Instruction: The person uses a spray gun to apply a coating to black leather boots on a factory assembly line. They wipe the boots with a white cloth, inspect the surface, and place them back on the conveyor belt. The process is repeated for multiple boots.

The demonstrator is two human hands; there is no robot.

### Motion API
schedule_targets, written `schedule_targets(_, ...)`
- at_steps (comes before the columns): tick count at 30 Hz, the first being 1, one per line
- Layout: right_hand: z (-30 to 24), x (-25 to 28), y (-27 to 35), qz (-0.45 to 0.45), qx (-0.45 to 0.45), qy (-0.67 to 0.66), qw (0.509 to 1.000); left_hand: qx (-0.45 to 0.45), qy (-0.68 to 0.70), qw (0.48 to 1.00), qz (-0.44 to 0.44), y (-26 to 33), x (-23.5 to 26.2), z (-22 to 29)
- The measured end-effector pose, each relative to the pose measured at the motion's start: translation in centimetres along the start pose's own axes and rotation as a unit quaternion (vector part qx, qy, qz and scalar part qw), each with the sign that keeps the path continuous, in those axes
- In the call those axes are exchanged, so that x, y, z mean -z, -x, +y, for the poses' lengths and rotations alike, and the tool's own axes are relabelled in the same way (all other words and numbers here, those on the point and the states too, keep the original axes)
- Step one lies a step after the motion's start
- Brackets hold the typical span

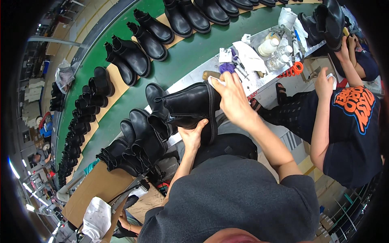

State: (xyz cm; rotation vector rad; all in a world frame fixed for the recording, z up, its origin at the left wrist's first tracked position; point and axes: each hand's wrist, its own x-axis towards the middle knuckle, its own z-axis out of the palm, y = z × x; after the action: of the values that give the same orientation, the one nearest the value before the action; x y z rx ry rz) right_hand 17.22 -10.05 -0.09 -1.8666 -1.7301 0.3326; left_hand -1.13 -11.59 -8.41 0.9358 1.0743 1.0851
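Observation:
A black ankle boot (pixel 188 102) is held on its side in front of me, above my lap. My left hand (pixel 192 135) grips it from below, the thumb lying along the upper. My right hand (pixel 235 99) pinches a small white cloth (pixel 217 82) against the edge of the sole at the boot's far right end. Part of the cloth is hidden by the fingers. Close to the left of the held boot, several more black boots (pixel 146 127) stand crowded together at the bench's near edge.
Rows of black boots (pixel 131 56) line a curved green conveyor (pixel 178 58). Right of centre, a metal ledge carries plastic bottles (pixel 268 47), white rags (pixel 248 56) and a purple cloth (pixel 227 68). A co-worker (pixel 344 133) handles a boot at right. Cardboard (pixel 95 190) stands lower left.

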Motion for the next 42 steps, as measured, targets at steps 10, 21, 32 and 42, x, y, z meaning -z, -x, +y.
schedule_targets(10,9.2,-3.4,3.5,-0.1,-0.238,-0.217,0.941,0.056,0.13,0.99,0.012,-1.5,1.7,-1.2)
schedule_targets(21,22.6,4.1,4.5,0.437,-0.239,0.058,0.865,0.081,-0.084,0.982,0.146,-6.3,2.8,-6.0)
schedule_targets(32,30.2,0.7,5.6,0.49,-0.371,-0.12,0.779,-0.148,-0.672,0.693,-0.215,-16.4,-1.0,5.0)
schedule_targets(42,29.3,1.3,6.5,0.495,-0.287,0.013,0.82,0.133,-0.64,0.58,-0.487,-23.9,-1.9,2.0)
